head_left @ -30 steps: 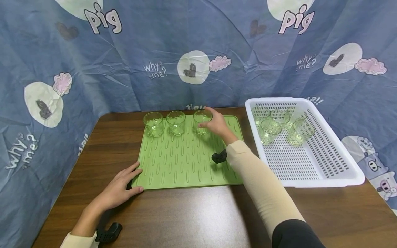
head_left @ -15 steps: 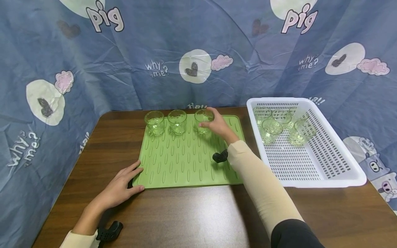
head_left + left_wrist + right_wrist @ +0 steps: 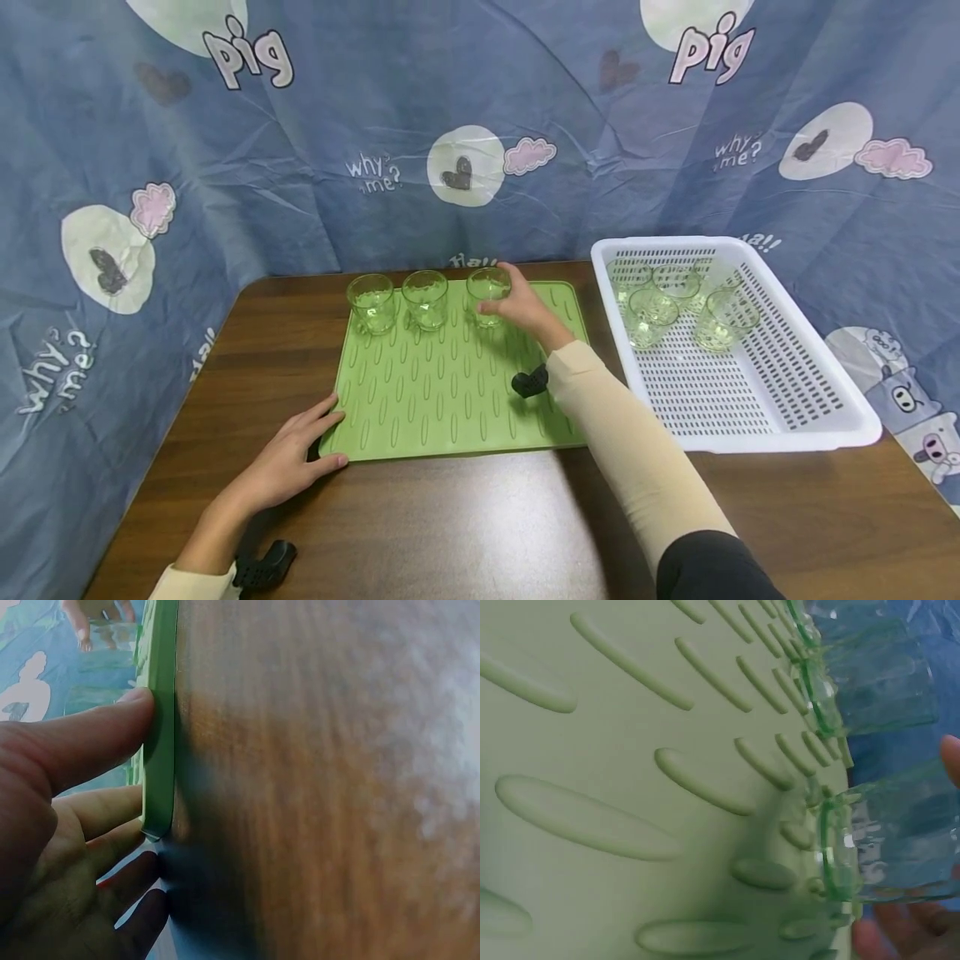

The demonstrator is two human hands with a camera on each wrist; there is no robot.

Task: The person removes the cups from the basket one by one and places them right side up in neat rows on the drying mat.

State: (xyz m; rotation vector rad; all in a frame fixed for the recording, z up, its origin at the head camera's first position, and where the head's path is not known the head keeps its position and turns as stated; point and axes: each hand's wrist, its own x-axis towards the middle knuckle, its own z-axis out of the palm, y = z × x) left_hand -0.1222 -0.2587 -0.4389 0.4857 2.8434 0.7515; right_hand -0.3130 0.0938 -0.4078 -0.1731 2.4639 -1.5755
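Observation:
My right hand (image 3: 522, 307) holds a clear green-tinted drinking glass (image 3: 486, 287) by its sides, thumb in front and fingers behind. That glass (image 3: 904, 840) stands upright at the far edge of a green ribbed drying mat (image 3: 442, 392), its base right at the mat in the right wrist view. To its left, a middle glass (image 3: 426, 298) and a left glass (image 3: 372, 302) stand in the same row. My left hand (image 3: 281, 462) rests at the mat's front left corner with fingers spread. In the left wrist view, its thumb (image 3: 112, 735) touches the mat's rim (image 3: 159, 750).
A white perforated plastic basket (image 3: 817, 437) stands right of the mat. Several similar glasses (image 3: 652, 317) sit towards its back left. The brown wooden table (image 3: 450, 525) runs up to a blue printed cloth (image 3: 300, 167) hanging behind.

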